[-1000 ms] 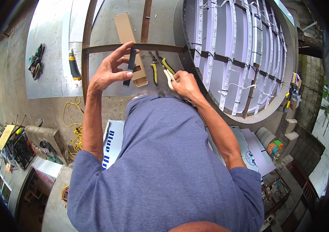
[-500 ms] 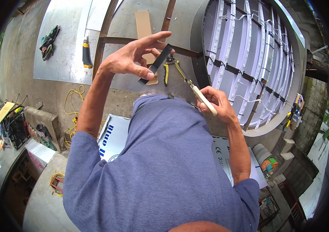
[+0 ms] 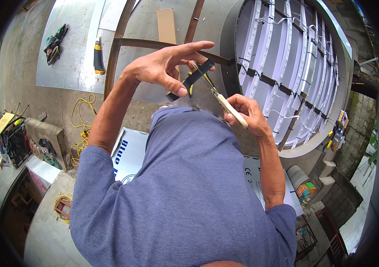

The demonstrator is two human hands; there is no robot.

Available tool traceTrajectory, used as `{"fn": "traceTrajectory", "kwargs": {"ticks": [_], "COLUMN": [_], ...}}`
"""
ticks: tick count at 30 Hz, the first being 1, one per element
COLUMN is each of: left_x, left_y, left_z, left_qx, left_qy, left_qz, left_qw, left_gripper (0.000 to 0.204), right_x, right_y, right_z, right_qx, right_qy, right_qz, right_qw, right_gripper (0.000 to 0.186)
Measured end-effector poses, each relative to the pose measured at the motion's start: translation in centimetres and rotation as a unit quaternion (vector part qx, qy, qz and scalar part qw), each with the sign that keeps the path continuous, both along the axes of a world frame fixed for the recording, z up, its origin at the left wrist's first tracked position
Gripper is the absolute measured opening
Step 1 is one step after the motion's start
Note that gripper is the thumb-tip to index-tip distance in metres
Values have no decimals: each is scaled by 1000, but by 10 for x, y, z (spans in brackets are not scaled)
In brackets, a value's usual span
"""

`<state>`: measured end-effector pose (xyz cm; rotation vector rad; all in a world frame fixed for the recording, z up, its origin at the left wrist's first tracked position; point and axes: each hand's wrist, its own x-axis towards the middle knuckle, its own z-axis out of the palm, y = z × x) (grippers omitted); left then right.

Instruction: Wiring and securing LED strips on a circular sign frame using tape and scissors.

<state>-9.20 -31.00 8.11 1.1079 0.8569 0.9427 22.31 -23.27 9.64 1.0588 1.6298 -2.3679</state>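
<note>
My left hand [image 3: 162, 69] holds a short black strip [image 3: 203, 67] between thumb and fingers, index finger extended. My right hand [image 3: 252, 116] grips cream-handled scissors [image 3: 231, 110], their blades pointing up-left to the strip; whether they touch it I cannot tell. Yellow-handled pliers [image 3: 191, 90] lie behind the strip, partly hidden. Beyond my left hand, a long cardboard box [image 3: 166, 24] rests on the metal surface, its near part hidden.
A large round frame [image 3: 278, 53] with rows of LED strips stands at the right. A utility knife [image 3: 98, 58] and dark gloves [image 3: 55, 44] rest on a metal sheet [image 3: 76, 75]. Yellow cord [image 3: 82, 133] lies on the ground beside a rusty steel bar [image 3: 111, 73].
My left hand has moved right, tilting the black strip. My right hand lifted the scissors, moved them right and turned them, so their blades now point at the strip.
</note>
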Motion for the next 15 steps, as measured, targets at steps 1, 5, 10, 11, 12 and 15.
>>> {"fn": "traceTrajectory", "kwargs": {"ticks": [1,5,10,11,12,15], "left_x": [0,-1,-2,-2,-2,0], "left_y": [0,0,1,1,1,1], "left_z": [-2,-5,-7,-8,-9,-9], "left_qx": [-1,4,-8,-7,-5,-11], "left_qy": [0,10,4,6,8,2], "left_qz": [0,1,1,1,2,0], "left_qw": [1000,1000,1000,1000,1000,1000], "left_gripper": [123,124,124,124,124,124], "right_x": [0,-2,-5,-5,-5,-4], "right_y": [0,2,3,3,3,3], "right_z": [0,-4,-2,-2,-3,-6], "right_qx": [-1,1,8,8,8,12], "right_qy": [0,-8,-29,-31,-34,-29], "right_qz": [0,3,13,13,13,10], "right_qw": [1000,1000,999,999,999,999], "right_gripper": [35,35,32,32,31,34]}}
